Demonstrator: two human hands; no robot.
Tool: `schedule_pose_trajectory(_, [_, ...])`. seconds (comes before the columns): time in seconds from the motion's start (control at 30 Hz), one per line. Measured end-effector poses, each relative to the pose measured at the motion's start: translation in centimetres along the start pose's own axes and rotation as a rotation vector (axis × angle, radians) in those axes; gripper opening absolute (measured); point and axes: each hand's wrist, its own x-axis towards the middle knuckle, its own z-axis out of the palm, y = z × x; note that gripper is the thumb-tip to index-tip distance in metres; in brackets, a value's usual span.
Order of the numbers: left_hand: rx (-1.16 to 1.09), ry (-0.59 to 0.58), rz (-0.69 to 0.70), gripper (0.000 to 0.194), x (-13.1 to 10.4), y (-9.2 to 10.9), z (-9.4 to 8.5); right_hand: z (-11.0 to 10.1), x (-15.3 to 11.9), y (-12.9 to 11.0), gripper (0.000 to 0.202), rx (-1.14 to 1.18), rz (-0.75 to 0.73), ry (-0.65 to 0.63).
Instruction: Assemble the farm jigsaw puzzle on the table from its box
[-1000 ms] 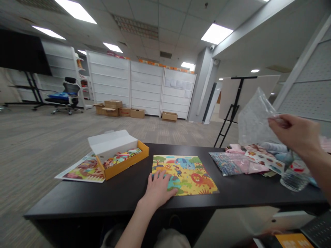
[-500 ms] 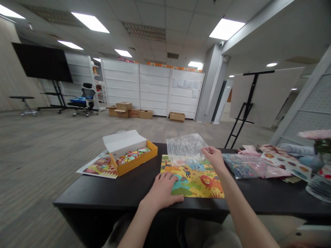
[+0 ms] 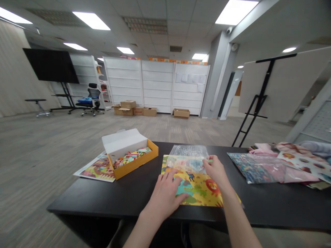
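A colourful animal puzzle picture [image 3: 199,189], mostly yellow with a lion, a crocodile and a small figure, lies near the table's front edge. My left hand [image 3: 169,189] rests on its left part, fingers spread. A clear, crinkled plastic bag [image 3: 190,151] covers the far part of the picture and extends past its back edge. My right hand [image 3: 214,170] is closed over the picture's right side, pinching the plastic near its right edge. A small bit of green shows at its fingertips; I cannot tell what it is.
On the black table [image 3: 103,196], an open yellow box [image 3: 137,165] of puzzle pieces stands at left, partly over a printed sheet [image 3: 95,168]. At right lie a plastic-wrapped blue pack [image 3: 253,167], pink cloth [image 3: 292,172] and a sheet with round pictures [image 3: 305,163].
My right hand has brought the raised plastic bag down and toward me, so it lies lower over the picture. My left hand stays on the picture. The view has shifted slightly.
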Motion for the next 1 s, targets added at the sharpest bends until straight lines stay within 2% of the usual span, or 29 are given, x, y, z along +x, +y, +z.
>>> schedule_pose_trajectory(0.07, [0.008, -0.009, 0.013, 0.032, 0.2, 0.4, 0.5, 0.1, -0.8, -0.2, 0.022, 0.113, 0.006, -0.170])
schedule_pose_trajectory(0.13, [-0.003, -0.038, 0.038, 0.044, 0.4, 0.7, 1.1, -0.1, -1.7, -0.4, 0.033, 0.211, -0.006, -0.350])
schedule_pose_trajectory(0.2, [-0.042, -0.057, 0.059, 0.060, 0.5, 1.1, 1.7, -0.5, -2.5, -0.7, 0.044, 0.272, -0.030, -0.476])
schedule_pose_trajectory(0.3, [-0.111, -0.028, 0.037, 0.073, 0.9, 1.5, 2.6, -1.1, -3.3, -1.2, 0.054, 0.340, -0.084, -0.601])
schedule_pose_trajectory(0.43, [-0.165, 0.036, -0.004, 0.070, 1.7, 1.7, 2.8, -1.6, -4.0, -2.0, 0.060, 0.372, -0.157, -0.702])
schedule_pose_trajectory(0.5, [-0.160, 0.059, -0.028, 0.060, 2.1, 1.5, 2.7, -1.6, -4.4, -2.5, 0.062, 0.371, -0.168, -0.731])
schedule_pose_trajectory(0.57, [-0.127, 0.086, -0.068, 0.041, 2.4, 1.4, 2.5, -1.4, -4.8, -3.0, 0.064, 0.354, -0.185, -0.729])
schedule_pose_trajectory(0.63, [-0.082, 0.114, -0.094, 0.023, 2.5, 1.2, 2.2, -1.1, -5.1, -3.5, 0.064, 0.311, -0.243, -0.721])
schedule_pose_trajectory(0.7, [-0.038, 0.125, -0.101, 0.015, 2.6, 1.1, 2.1, -0.8, -5.3, -3.8, 0.061, 0.239, -0.333, -0.736])
schedule_pose_trajectory(0.8, [0.031, 0.104, -0.121, 0.015, 2.6, 0.7, 1.8, -0.3, -5.4, -3.8, 0.048, 0.109, -0.432, -0.763])
schedule_pose_trajectory(0.9, [0.069, 0.106, -0.196, 0.022, 2.6, -0.2, 1.4, 0.1, -5.3, -3.1, 0.030, -0.054, -0.400, -0.714])
schedule_pose_trajectory(1.0, [0.034, 0.170, -0.260, 0.024, 2.6, -1.4, 0.8, 0.6, -5.1, -2.3, 0.024, -0.170, -0.350, -0.633])
